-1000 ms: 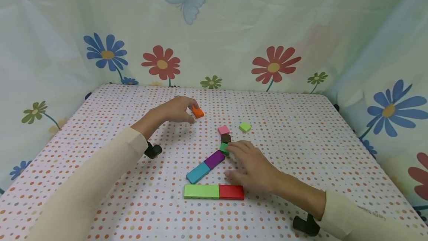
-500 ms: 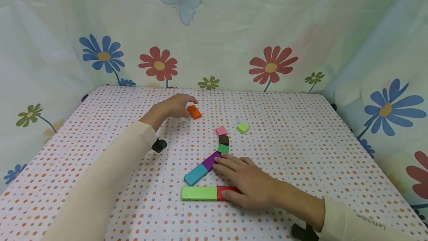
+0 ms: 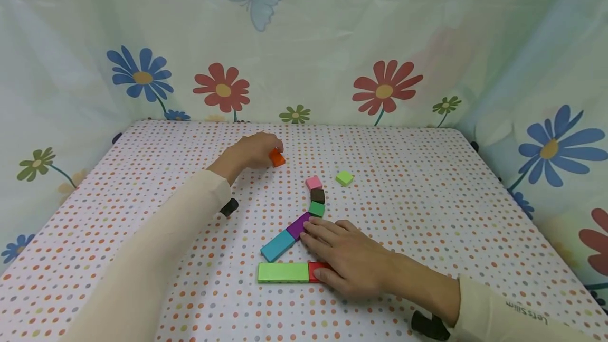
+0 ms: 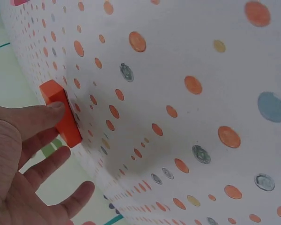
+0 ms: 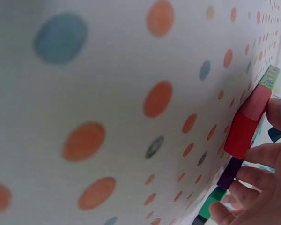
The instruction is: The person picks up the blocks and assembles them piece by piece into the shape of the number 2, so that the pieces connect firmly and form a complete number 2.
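Note:
At the far middle of the table, my left hand (image 3: pixel 256 151) pinches a flat orange block (image 3: pixel 277 158). In the left wrist view the thumb lies on the block's near face, an index finger is partly hidden behind it, and the other fingers spread loosely. My right hand (image 3: pixel 353 260) lies with extended fingers over a red block (image 5: pixel 241 136), the thumb on it in the head view. Its fingertips touch or nearly touch a purple block (image 3: pixel 298 226). A blue block (image 3: pixel 277 246) joins the purple one end to end; a long light green block (image 3: pixel 283 273) abuts the red one.
Beyond the purple block, a green block (image 3: pixel 316 208), a dark brown block (image 3: pixel 317 196) and a pink block (image 3: pixel 313 182) continue the line. A small lime block (image 3: pixel 344 178) lies apart to the right. A flowered curtain (image 3: pixel 328 41) hangs behind the dotted tabletop (image 3: pixel 418 189).
The left hand loosened around the orange block, then closed its fingers on it again. My right hand moved from beside the green block down onto the red and purple blocks.

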`<action>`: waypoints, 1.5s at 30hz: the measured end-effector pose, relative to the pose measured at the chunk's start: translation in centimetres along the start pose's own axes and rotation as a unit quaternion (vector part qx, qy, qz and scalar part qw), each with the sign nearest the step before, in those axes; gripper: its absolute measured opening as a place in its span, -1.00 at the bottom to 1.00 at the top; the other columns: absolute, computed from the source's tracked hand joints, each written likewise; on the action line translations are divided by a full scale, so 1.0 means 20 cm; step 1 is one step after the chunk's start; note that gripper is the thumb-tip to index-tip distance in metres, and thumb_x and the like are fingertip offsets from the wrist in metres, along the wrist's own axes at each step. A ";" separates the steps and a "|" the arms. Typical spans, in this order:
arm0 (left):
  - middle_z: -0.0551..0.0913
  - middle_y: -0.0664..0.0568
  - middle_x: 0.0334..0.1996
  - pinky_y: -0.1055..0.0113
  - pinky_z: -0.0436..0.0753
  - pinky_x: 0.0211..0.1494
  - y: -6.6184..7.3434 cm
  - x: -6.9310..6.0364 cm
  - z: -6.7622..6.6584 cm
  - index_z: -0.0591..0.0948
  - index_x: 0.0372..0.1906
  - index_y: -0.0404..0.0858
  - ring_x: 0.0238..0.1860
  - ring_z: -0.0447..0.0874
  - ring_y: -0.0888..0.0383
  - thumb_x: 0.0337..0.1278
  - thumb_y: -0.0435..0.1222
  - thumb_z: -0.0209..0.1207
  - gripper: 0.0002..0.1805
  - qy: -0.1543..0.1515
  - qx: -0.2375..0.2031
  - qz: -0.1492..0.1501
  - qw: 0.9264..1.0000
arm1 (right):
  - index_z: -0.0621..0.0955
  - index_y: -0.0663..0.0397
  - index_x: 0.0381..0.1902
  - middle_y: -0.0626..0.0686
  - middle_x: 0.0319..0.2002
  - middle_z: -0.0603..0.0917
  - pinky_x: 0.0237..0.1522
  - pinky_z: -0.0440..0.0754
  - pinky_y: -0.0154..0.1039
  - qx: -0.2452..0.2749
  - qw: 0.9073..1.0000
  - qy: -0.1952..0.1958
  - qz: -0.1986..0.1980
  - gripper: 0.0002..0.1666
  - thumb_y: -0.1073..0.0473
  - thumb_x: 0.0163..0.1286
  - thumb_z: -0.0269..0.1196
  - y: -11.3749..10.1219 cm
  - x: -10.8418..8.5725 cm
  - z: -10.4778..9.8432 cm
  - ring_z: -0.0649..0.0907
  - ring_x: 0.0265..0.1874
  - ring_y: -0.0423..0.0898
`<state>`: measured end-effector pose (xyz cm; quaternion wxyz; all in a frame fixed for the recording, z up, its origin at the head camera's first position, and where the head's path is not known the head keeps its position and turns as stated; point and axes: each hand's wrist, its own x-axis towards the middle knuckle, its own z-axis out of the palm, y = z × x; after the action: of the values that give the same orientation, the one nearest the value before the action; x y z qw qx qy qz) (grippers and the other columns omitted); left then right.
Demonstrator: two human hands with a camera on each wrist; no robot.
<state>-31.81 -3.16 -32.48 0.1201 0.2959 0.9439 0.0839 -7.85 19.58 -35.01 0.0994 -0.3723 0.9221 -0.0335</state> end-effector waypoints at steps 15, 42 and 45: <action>0.58 -0.04 0.05 0.06 0.53 0.21 0.01 -0.01 -0.01 0.64 0.10 -0.19 0.04 0.49 -0.02 0.29 -0.43 0.22 -0.69 0.020 0.006 0.022 1.000 | 0.22 -0.01 0.60 0.01 0.60 0.15 0.47 0.18 0.13 0.003 1.000 -0.011 0.007 -0.20 -0.24 0.55 -0.01 -0.01 0.02 -0.03 0.03 0.61 -0.02; 0.56 -0.03 -0.32 0.25 0.45 -0.25 0.05 0.01 0.00 0.60 -0.26 -0.24 -0.35 0.46 0.07 0.26 -0.32 0.23 -0.94 -0.005 0.030 0.013 0.999 | 0.23 -0.06 0.59 -0.02 0.59 0.17 0.45 0.20 0.14 0.018 1.000 -0.001 0.004 -0.20 -0.28 0.55 -0.01 0.03 0.02 0.00 0.09 0.59 -0.03; 0.58 -0.01 -0.31 0.25 0.47 -0.24 0.06 0.00 0.00 0.60 -0.25 -0.23 -0.33 0.48 0.07 0.25 -0.30 0.25 -0.92 -0.006 0.024 0.018 1.000 | 0.23 -0.08 0.59 -0.03 0.60 0.17 0.46 0.19 0.14 0.018 1.000 -0.002 0.005 -0.21 -0.29 0.56 -0.03 0.03 0.02 0.01 0.09 0.59 -0.04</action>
<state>-31.21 -2.15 -32.28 0.1169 0.3158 0.9395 0.0619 -8.59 19.78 -35.30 0.1081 -0.3663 0.9229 -0.0486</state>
